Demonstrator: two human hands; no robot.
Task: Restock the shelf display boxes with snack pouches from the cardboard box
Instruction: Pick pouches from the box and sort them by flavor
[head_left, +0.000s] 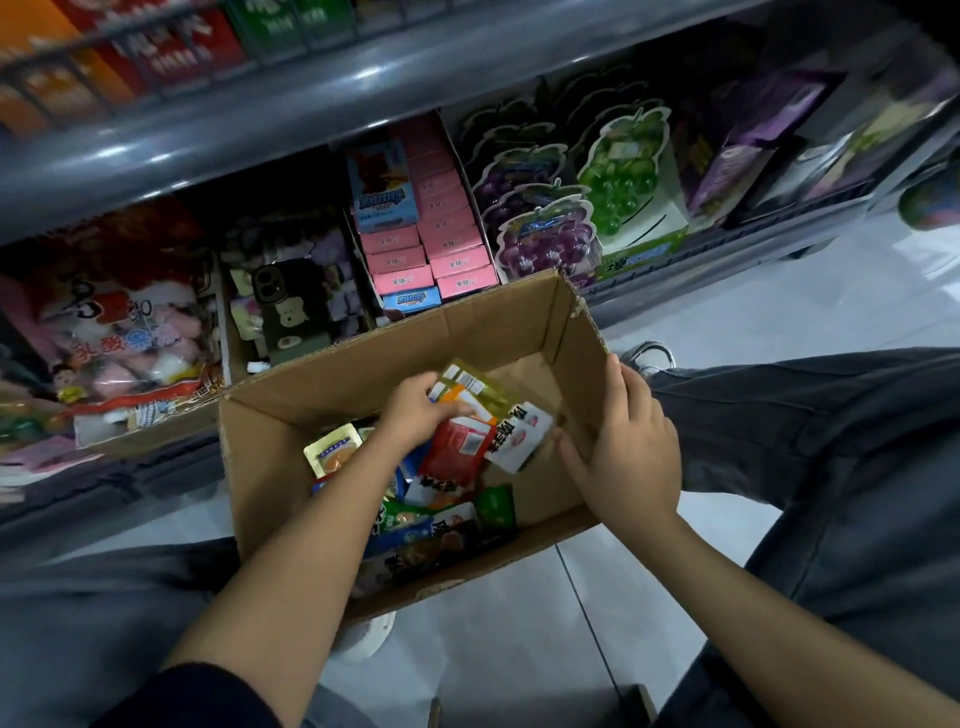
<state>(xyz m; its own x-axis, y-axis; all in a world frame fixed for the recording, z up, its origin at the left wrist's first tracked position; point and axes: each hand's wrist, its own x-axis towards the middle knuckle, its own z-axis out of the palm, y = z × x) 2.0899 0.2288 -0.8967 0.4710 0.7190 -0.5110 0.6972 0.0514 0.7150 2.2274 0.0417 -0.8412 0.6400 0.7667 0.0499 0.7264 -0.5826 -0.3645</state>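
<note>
Both hands at the cardboard box (270, 457), floor level, below the shelf (311, 104).
Left hand (415, 410) grips a fan of snack pouches (467, 410) (fingers curled) inside the box; right hand (628, 457) rests on the box's right wall, fingers relaxed, holding nothing.

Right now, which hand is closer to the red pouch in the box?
Left. The left hand grips pouches just above the red pouch; the right hand rests farther off, on the cardboard box wall.
</note>
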